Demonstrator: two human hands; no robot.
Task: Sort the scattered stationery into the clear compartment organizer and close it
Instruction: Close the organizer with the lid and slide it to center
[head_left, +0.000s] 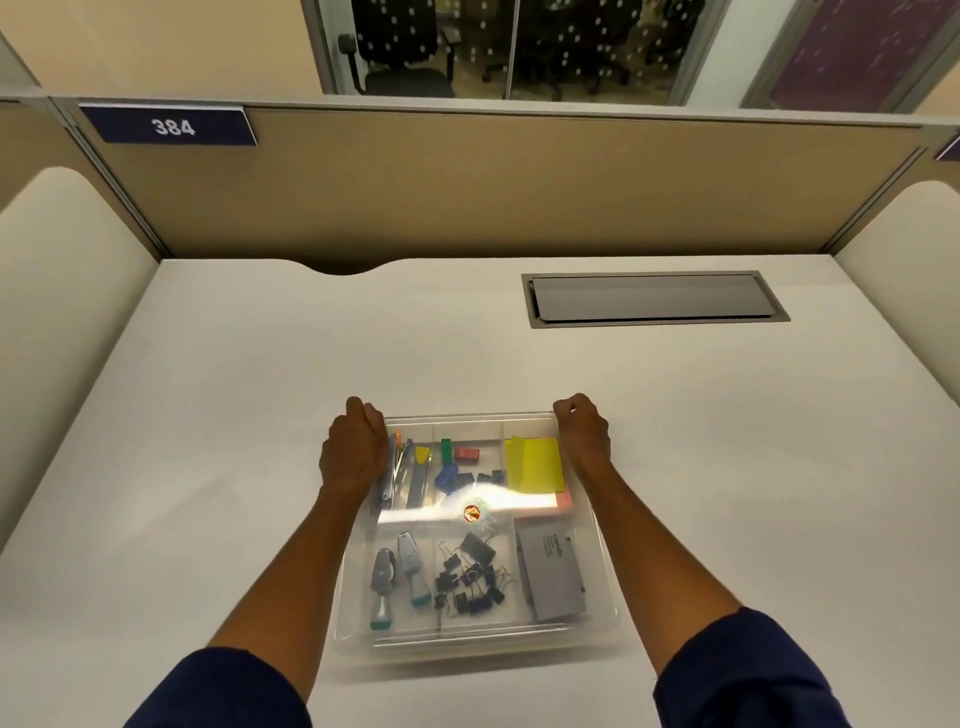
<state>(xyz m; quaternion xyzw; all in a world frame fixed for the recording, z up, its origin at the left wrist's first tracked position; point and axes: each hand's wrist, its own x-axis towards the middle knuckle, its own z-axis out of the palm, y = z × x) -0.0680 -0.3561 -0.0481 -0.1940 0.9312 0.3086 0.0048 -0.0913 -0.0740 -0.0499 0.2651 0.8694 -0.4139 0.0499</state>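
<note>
Resting on the white bench (208, 415), the clear organizer (602, 561) lies near centre, lid on. Both forearms extend forward over it. The left hand (356, 449) curls around its far-left corner; the right hand (582, 431) curls around its far-right corner.

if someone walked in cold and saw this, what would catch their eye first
First, the clear organizer near the front of the white desk, with the left hand and right hand curled on its two far corners. Inside, the yellow sticky notes in the far right compartment stand out, with a heap of black binder clips in the near middle one. Behind, a dark plate reading 384 sits on the partition at upper left.
</note>
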